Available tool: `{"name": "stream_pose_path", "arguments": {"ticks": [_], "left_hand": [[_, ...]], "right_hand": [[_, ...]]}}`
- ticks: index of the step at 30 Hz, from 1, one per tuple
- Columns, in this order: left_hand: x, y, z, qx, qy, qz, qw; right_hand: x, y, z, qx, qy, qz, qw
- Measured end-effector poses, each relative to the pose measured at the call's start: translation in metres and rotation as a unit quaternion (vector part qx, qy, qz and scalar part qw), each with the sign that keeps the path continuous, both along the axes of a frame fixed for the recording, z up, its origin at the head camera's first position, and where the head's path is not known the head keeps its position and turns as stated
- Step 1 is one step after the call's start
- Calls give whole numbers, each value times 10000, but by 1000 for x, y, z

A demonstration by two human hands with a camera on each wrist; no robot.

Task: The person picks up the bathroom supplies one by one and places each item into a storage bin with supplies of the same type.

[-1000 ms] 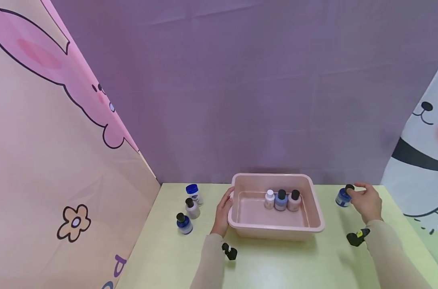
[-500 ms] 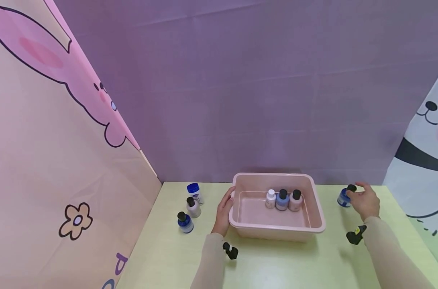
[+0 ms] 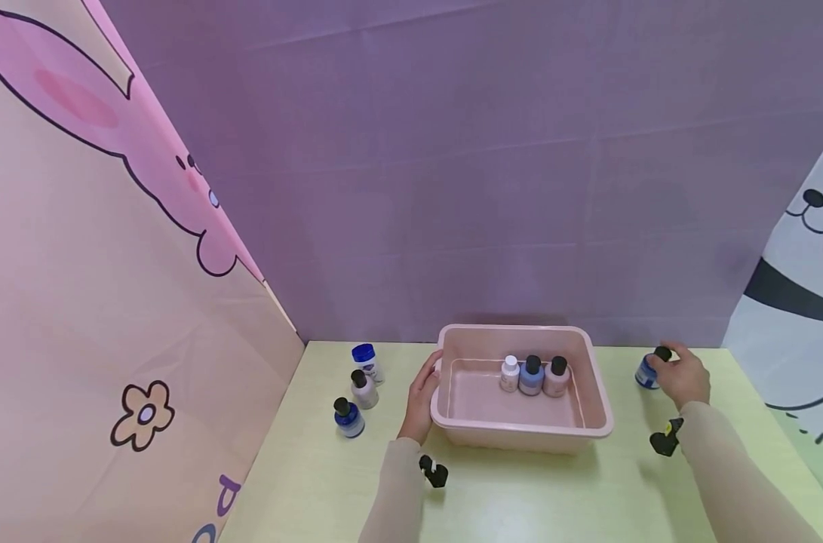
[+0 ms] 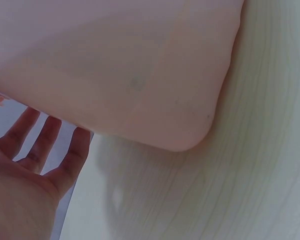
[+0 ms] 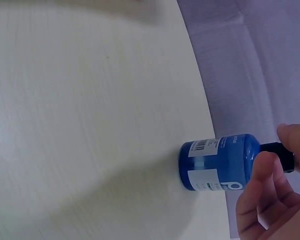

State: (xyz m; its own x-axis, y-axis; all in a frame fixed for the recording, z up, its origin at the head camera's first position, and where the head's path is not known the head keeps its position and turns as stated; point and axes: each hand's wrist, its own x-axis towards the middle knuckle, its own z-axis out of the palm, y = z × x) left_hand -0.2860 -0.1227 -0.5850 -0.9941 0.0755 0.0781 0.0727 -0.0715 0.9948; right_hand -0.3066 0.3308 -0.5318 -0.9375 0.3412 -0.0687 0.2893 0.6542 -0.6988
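A blue bottle point(image 5: 210, 165) with a black cap and white labels stands upright at the table's back right. My right hand point(image 3: 684, 377) pinches its cap point(image 5: 277, 157) between thumb and fingers. Left of that hand is a pink plastic bin point(image 3: 520, 431). Inside it, a white-capped bottle point(image 3: 509, 377), a light blue bottle point(image 3: 530, 379) and a pale pink bottle point(image 3: 556, 381) stand in a row. My left hand point(image 3: 421, 400) rests against the bin's left end. Its extended, spread fingers point(image 4: 72, 160) meet the edge there, their tips partly hidden by the bin.
Left of the bin, a blue-lidded white jar point(image 3: 366, 365), a whitish black-capped bottle point(image 3: 365, 391) and a dark blue bottle point(image 3: 348, 421) stand on the pale table point(image 3: 506, 498). A purple curtain point(image 3: 506, 188) hangs behind, with a printed cloth point(image 3: 201, 354) at the left.
My right hand's fingers have closed in on the blue bottle's cap, the raised finger coming down. My left hand and the bin hold their place; the view shifts slightly.
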Motion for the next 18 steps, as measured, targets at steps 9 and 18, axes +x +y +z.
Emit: {"name": "stream_pose_path", "arguments": {"ticks": [9, 18], "left_hand": [[3, 0, 9, -48, -147, -70, 9999], [0, -1, 3, -44, -175, -1, 9998]], "right_hand": [[5, -1, -1, 260, -168, -73, 9995], [9, -4, -2, 438, 120, -29, 9990]]}}
